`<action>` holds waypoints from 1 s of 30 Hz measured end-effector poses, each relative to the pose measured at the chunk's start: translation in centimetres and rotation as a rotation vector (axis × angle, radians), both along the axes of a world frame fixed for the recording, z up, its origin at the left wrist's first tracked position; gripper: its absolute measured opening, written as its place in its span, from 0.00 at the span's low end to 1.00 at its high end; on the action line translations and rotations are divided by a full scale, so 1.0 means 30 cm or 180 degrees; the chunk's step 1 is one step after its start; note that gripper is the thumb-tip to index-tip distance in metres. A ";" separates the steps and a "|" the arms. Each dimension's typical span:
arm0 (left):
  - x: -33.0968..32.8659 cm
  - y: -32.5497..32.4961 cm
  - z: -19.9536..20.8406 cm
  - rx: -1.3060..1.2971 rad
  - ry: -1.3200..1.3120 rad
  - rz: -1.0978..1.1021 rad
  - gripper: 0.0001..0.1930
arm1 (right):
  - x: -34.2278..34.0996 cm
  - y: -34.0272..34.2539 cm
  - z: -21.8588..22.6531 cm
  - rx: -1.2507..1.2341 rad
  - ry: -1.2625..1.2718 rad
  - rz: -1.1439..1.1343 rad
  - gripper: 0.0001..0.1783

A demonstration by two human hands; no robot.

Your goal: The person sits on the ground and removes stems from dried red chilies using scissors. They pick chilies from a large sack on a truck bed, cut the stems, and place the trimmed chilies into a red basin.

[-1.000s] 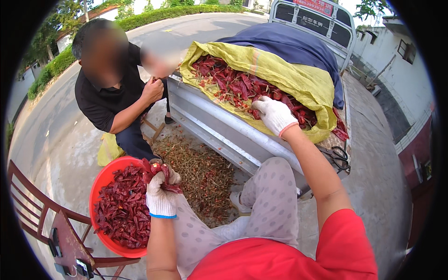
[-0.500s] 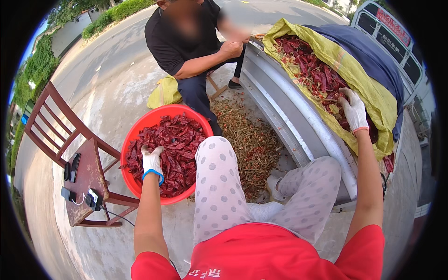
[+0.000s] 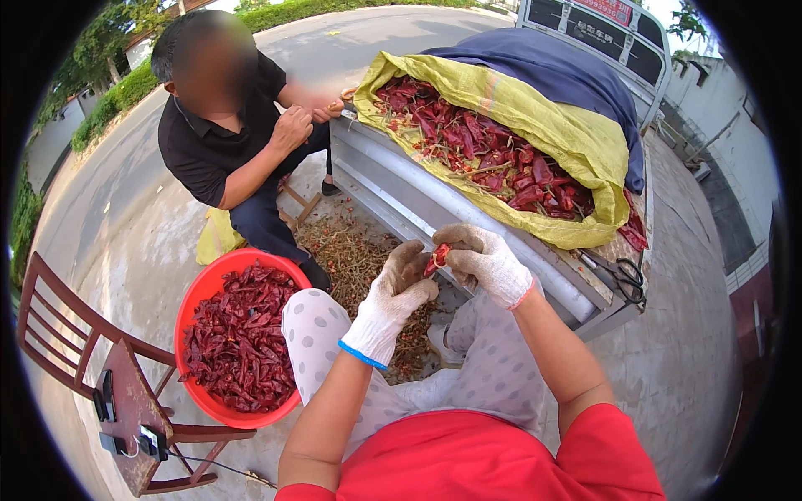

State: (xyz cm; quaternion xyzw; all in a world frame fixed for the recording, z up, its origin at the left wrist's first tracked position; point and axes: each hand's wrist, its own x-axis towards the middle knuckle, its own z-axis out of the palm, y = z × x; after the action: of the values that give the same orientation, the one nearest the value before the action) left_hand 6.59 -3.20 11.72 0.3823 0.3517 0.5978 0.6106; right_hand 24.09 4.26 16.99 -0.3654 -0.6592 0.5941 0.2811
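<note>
Over my lap, both hands in white knit gloves come together around one dried red chili pepper (image 3: 436, 260). My right hand (image 3: 486, 260) pinches it between thumb and fingers. At the pepper's left side is my left hand (image 3: 391, 296), palm turned inward, its thumb and curled fingers apart; whether it touches the pepper is hard to tell. More dried chilies fill an open yellow woven sack (image 3: 576, 125) lying on a metal truck bed, beyond my right hand. A round red tub (image 3: 185, 321) to my left holds a pile of dark red chilies.
Stems and scraps (image 3: 355, 259) litter the ground ahead. A person in black (image 3: 242, 125) sits across from me, hands raised at the truck bed's corner. Scissors (image 3: 626, 278) lie on the truck bed's edge (image 3: 576, 284). At left stands a wooden chair (image 3: 125, 401) with small devices and a cable.
My left hand has left the tub and my right hand has left the sack; they now meet over my lap, with a chili in the right. The view has shifted toward the right.
</note>
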 end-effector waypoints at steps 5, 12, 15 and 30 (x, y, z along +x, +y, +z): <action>0.020 0.003 -0.086 -0.0112 -0.0487 -0.0258 0.24 | -0.009 -0.062 -0.024 0.1069 -0.0298 0.0330 0.14; -0.003 0.011 -0.161 -0.0276 -0.0596 -0.0368 0.20 | -0.008 -0.079 -0.052 0.2612 -0.1400 0.0364 0.17; 0.014 -0.004 -0.132 -0.0442 -0.0743 -0.0340 0.19 | 0.008 -0.076 -0.045 0.2401 -0.1308 0.0423 0.18; 0.023 -0.014 -0.224 -0.0085 0.0515 0.0178 0.16 | 0.020 -0.128 -0.144 0.2721 -0.1174 0.0053 0.17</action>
State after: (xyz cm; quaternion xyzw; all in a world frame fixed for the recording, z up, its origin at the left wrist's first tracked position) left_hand 7.29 -3.62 5.02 0.4112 0.4183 0.5771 0.5683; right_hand 24.68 0.41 12.67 -0.3110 -0.8868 0.1965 0.2798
